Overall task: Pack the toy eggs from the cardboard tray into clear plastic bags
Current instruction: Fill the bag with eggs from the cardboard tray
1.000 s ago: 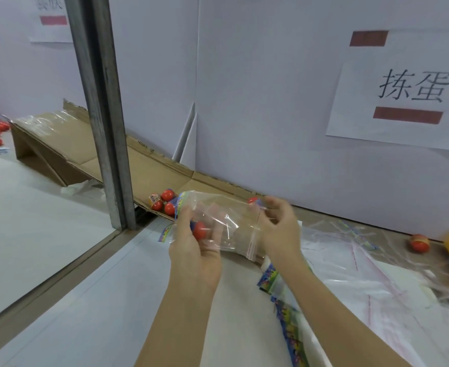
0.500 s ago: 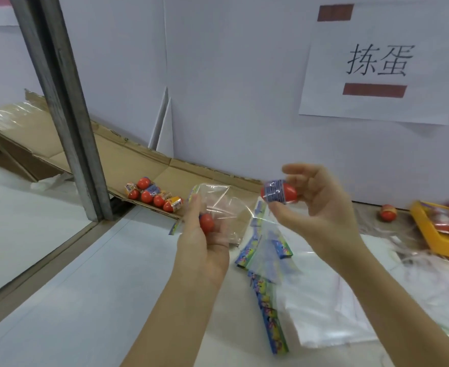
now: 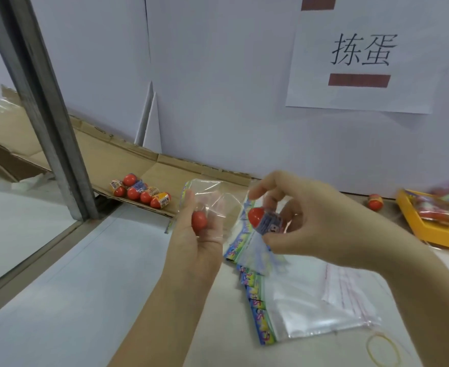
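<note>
Although one red egg (image 3: 199, 221) already sits inside the clear plastic bag (image 3: 210, 197), the packing looks to be at an early stage. The left hand (image 3: 194, 250) grips that bag, thumb and fingers closed on its lower half, with the egg held against them through the film. Just to its right, the right hand (image 3: 310, 221) pinches a blue-wrapped toy egg (image 3: 264, 219) between thumb and fingertips, near the bag's mouth but not yet in it. Five more eggs (image 3: 138, 192) lie clustered on the cardboard tray (image 3: 107, 160), far left, so most of the job is left (how many go to a bag I cannot tell). A stack of empty bags (image 3: 284, 308) lies on the white table (image 3: 59, 300), near right, with a yellow rubber band (image 3: 383, 353) beside it. Far right are a stray egg (image 3: 375, 201) and a yellow tray (image 3: 427, 234). A metal post (image 3: 46, 109) crosses in front of the cardboard tray at the left, apart from the hands. The bag's limp mouth seems the likelier hindrance.
</note>
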### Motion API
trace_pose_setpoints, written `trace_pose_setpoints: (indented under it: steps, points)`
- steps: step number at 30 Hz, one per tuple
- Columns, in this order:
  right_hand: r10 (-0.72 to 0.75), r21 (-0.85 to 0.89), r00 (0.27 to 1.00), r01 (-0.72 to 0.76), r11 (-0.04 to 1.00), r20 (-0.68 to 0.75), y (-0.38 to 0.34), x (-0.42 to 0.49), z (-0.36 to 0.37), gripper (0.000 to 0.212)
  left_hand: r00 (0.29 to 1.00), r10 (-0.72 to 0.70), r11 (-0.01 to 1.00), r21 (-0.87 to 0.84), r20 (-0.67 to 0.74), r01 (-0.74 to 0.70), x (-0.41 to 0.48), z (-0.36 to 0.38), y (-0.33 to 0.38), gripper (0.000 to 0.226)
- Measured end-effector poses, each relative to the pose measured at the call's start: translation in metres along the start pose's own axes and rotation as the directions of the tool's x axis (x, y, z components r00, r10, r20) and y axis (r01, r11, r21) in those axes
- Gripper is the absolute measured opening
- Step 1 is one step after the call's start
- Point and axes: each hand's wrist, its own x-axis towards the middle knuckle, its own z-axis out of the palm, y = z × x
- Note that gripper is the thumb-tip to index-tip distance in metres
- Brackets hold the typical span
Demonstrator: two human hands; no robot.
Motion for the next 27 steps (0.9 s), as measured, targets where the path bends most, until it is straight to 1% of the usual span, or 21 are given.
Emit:
trace_pose_setpoints:
  steps: [2, 5, 7, 9, 12, 14, 16, 19, 21, 24, 27]
  points:
    - [0.056, -0.122, 0.997, -0.063, 0.991, -0.057, -0.003, 0.001, 0.007, 0.033, 1.000, 0.007, 1.000, -0.018, 0.013, -0.007, -0.001, 0.000, 0.000, 0.010]
    - [0.096, -0.152, 0.981, -0.122, 0.981, -0.167, 0.000, 0.007, 0.024, 0.019, 0.999, -0.015, 1.000, -0.001, 0.049, 0.016, -0.001, 0.000, -0.001, 0.021]
    - [0.059, -0.173, 0.971, -0.101, 0.980, -0.233, 0.002, 0.012, 0.034, 0.015, 0.998, -0.006, 0.997, 0.072, 0.067, 0.001, 0.000, 0.000, -0.003, 0.018]
    - [0.010, -0.120, 0.954, -0.048, 0.992, -0.299, 0.004, 0.017, 0.043, 0.014, 0.998, 0.014, 0.994, 0.106, 0.066, -0.021, 0.000, -0.001, -0.005, 0.022]
    - [0.045, 0.092, 0.903, -0.007, 0.996, -0.427, 0.008, 0.022, 0.054, 0.015, 0.996, 0.029, 0.989, 0.139, 0.081, -0.040, 0.000, -0.003, -0.005, 0.016]
    - [0.101, 0.272, 0.877, 0.036, 0.962, -0.471, 0.010, 0.025, 0.059, 0.019, 0.996, 0.025, 0.986, 0.159, 0.088, -0.039, 0.001, -0.004, -0.006, 0.020]
    - [0.147, 0.419, 0.870, 0.074, 0.905, -0.471, 0.012, 0.026, 0.060, 0.022, 0.995, 0.010, 0.984, 0.178, 0.103, -0.028, 0.002, -0.004, -0.006, 0.025]
    - [0.135, 0.439, 0.865, 0.107, 0.892, -0.483, 0.015, 0.027, 0.061, 0.022, 0.990, -0.003, 0.976, 0.218, 0.138, -0.027, -0.002, -0.003, -0.008, 0.024]
    - [0.128, 0.443, 0.856, 0.127, 0.887, -0.501, 0.017, 0.027, 0.067, 0.021, 0.989, -0.010, 0.978, 0.207, 0.148, -0.021, -0.004, -0.001, -0.010, 0.025]
    - [0.085, 0.371, 0.828, 0.154, 0.916, -0.554, 0.018, 0.028, 0.079, 0.021, 0.988, -0.031, 0.984, 0.177, 0.151, 0.004, -0.006, -0.002, -0.013, 0.026]
    - [0.037, 0.313, 0.817, 0.178, 0.933, -0.575, 0.019, 0.027, 0.084, 0.030, 0.987, -0.016, 0.971, 0.238, 0.162, -0.023, -0.005, -0.003, -0.012, 0.023]
